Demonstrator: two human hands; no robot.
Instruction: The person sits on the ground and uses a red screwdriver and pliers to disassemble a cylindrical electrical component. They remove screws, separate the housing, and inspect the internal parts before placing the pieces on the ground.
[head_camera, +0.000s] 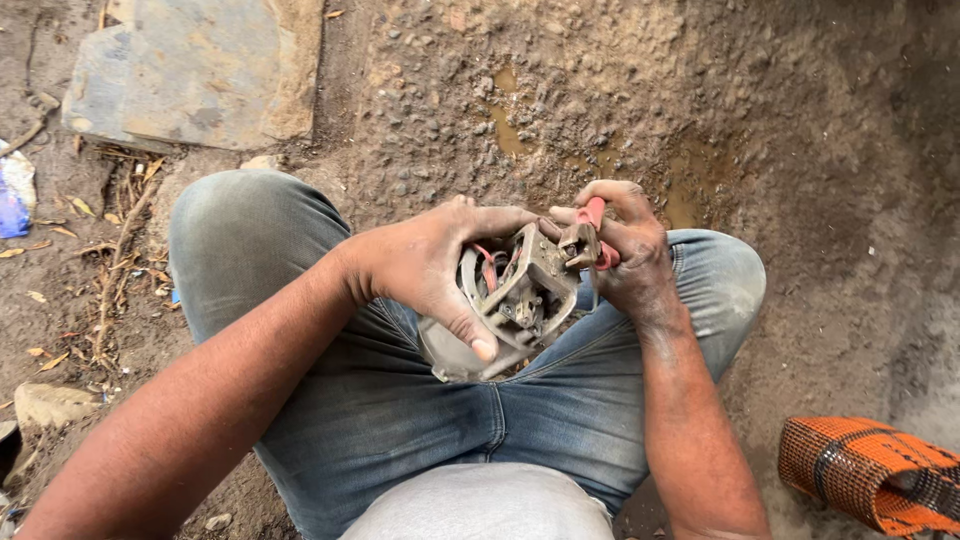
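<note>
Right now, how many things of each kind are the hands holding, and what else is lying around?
Dirty metal motor part, gripped by left hand: 1
Red-handled pliers, in right hand: 1
Flat stone slab: 1
Orange woven strap: 1
Total: 4

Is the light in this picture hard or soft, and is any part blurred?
Head view: soft, even daylight, no hard shadows or glare; the metal part, left hand and right hand with red-handled pliers are sharp; the orange woven mat at the corner looks slightly soft.
</note>
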